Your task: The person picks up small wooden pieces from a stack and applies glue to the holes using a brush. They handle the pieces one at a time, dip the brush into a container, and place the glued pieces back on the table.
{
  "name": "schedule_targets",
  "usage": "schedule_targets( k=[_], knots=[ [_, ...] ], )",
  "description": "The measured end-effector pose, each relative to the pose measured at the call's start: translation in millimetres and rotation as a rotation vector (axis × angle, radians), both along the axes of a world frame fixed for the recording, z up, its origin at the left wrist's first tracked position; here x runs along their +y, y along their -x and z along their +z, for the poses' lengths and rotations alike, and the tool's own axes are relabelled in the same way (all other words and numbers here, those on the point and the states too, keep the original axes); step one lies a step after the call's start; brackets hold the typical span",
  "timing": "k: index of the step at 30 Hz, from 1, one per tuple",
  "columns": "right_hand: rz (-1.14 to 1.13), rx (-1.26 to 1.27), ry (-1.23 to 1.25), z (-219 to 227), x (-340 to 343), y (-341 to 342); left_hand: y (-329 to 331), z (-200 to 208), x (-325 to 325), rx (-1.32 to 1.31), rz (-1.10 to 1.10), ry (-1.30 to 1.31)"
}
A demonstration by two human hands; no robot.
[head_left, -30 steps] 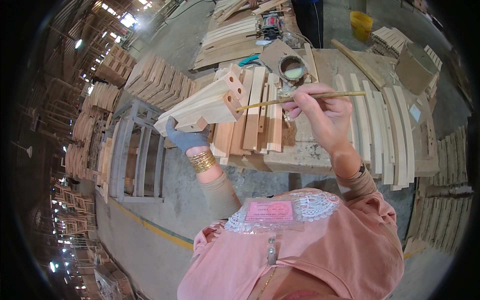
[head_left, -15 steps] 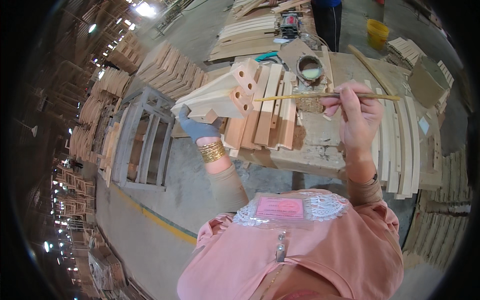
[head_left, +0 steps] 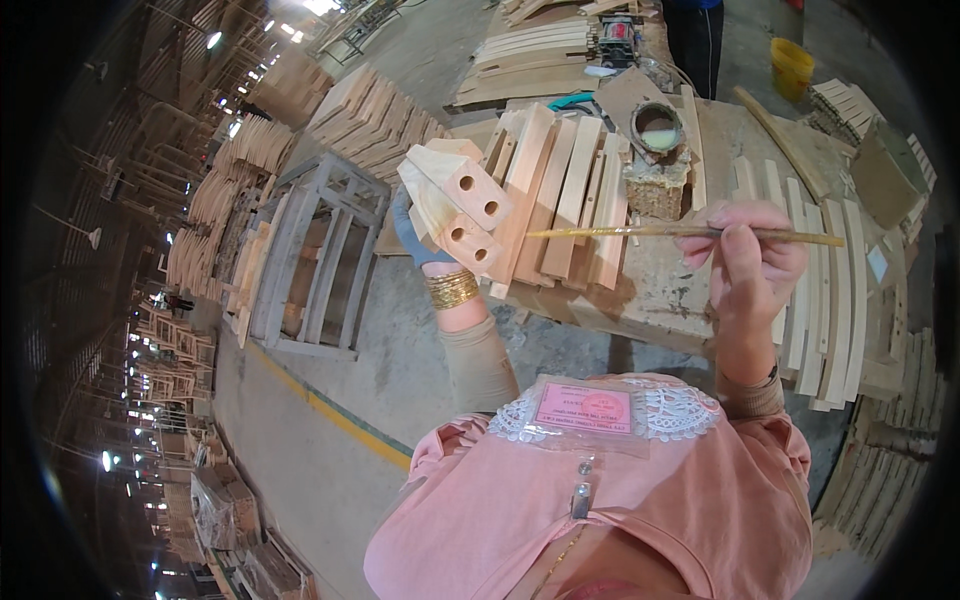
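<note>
Woodworking workshop — stacked wooden parts (head_left: 375, 122), cluttered workbench (head_left: 662, 275), concrete floor (head_left: 300, 480)

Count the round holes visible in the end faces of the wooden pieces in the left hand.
4. Upper wooden piece: left hole, right hole. Lower wooden piece: left hole, right hole. Hidden faces may hold more.

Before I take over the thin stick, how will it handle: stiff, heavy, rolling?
Probably stiff: the stick runs nearly straight, its long free end not visibly drooping. Likely light: it's thin, and the fingers of the right hand hold it off-centre. It may roll if laid down, as it looks slim and roughly round.
</note>
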State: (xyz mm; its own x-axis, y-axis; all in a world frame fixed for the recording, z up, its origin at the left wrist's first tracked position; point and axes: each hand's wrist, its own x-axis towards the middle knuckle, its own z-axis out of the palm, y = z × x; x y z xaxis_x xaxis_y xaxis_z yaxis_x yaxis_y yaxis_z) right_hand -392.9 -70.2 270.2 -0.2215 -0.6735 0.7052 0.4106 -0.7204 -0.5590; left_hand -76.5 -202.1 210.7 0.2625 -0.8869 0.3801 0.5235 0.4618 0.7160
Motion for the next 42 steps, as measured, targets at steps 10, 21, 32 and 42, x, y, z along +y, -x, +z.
schedule_targets(
  k=[10,21,32,42],
  knots=[
    [0.058,0.086,0.055,-1,3,-12,25,24,17,0.160,-0.211,-0.063],
    [-0.104,0.277,0.069,3,-1,-28,26,30,18,0.177,-0.036,-0.172],
    [-0.099,0.615,0.304,21,-4,-14,16,27,15,0.250,-0.098,-0.157],
    [-0.030,0.800,0.362,36,-1,6,18,30,17,0.289,-0.070,-0.180]
  ],
)
